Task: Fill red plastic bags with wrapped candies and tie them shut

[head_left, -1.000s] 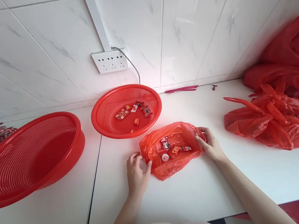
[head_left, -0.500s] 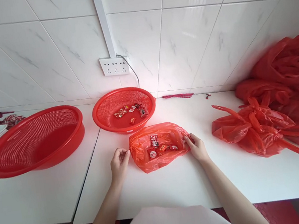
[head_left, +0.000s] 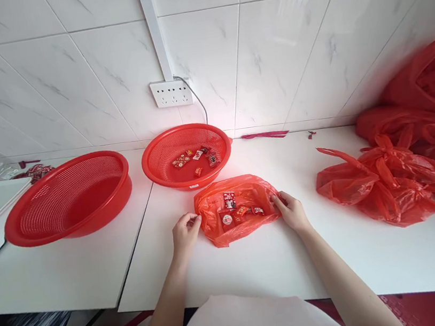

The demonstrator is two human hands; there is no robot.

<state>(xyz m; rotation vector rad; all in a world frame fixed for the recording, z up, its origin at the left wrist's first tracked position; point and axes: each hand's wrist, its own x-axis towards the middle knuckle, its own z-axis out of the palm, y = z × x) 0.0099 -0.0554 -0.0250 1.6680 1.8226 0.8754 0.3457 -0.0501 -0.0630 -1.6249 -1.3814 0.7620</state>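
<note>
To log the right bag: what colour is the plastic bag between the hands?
Red, translucent plastic bag; clearest in the head view.

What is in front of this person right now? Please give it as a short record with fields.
Left hand: pinches the left edge of the bag
Right hand: grips the bag's right edge
Bag: red plastic, open, on the white table, wrapped sweets inside
Small basket: red, behind the bag, holds a few candies
Large basket: red, to the left
Right side: pile of red bags
</note>
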